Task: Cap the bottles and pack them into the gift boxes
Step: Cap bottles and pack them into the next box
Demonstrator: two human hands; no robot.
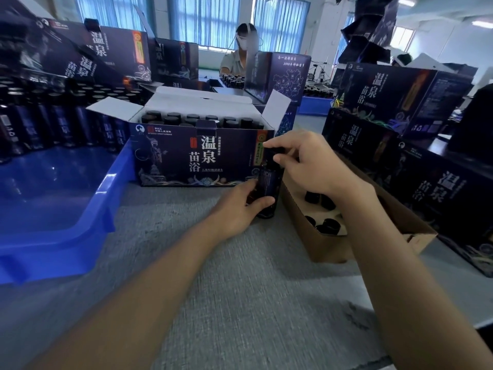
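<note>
So that black round cap (272, 150) screws on, L hand (240, 206) grips dark blue-labelled glass bottle (268, 186) upright mid grey counter (240, 276), R hand (312, 164) pinching cap.

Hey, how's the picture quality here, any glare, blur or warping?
Head view: daylight through the blue-curtained windows washes out the background; glare streaks the glossy blue plastic tray; the wide-angle lens tilts the dark printed gift boxes at the right edge; the dark labelled bottle at centre looks slightly soft.
</note>
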